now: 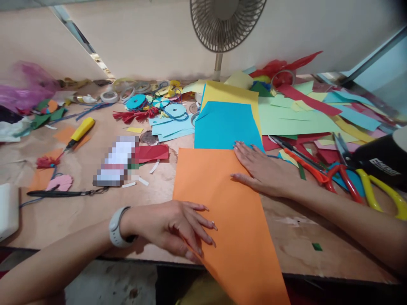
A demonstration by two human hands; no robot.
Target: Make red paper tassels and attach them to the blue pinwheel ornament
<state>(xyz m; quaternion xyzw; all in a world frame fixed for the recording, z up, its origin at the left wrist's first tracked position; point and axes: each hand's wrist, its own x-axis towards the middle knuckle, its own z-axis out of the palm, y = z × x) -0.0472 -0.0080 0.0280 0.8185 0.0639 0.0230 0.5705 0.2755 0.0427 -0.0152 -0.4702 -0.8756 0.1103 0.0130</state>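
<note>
A large sheet of orange paper (222, 186) lies in front of me, its near end hanging past the table's front edge. My left hand (173, 224), with a pale watch band on the wrist, grips the sheet's left edge, fingers on top and thumb at the edge. Flat on the upper right of the orange sheet rests my right hand (257, 165), fingers stretched out and holding nothing. Beyond the orange sheet are a blue sheet (227, 125) and, behind that, a yellow sheet (233, 91), both partly covered.
To the right lie red-handled scissors (346, 182), yellow-handled scissors (370, 190), an orange cutter (305, 163) and green paper (292, 118). At left are a yellow cutter (79, 133) and a blurred-out phone (117, 163). A fan (227, 25) stands behind; tape rolls (109, 96) sit farther back.
</note>
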